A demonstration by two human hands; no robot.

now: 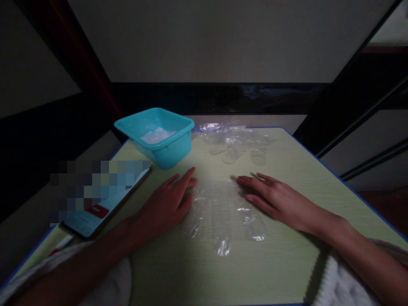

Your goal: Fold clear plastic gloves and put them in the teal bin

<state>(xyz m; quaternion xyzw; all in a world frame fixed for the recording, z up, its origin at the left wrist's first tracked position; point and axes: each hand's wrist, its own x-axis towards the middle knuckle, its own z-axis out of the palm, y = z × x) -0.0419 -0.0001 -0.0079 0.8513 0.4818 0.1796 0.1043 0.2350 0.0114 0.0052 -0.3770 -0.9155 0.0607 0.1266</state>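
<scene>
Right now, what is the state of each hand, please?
Left hand: open, nearest the clear plastic.
Right hand: open, at the plastic's other side.

Two bare forearms reach in from the lower corners, the left forearm [111,240] and the right forearm [357,246] slanting inward and away from the viewer. The left hand [172,202] is turned back-up, its fingers loosely spread and pointing forward and to the right. The right hand [270,193], also back-up, points leftward, fingers lightly bent, thumb nearer the viewer. The hands are apart, fingertips angled toward each other.
</scene>
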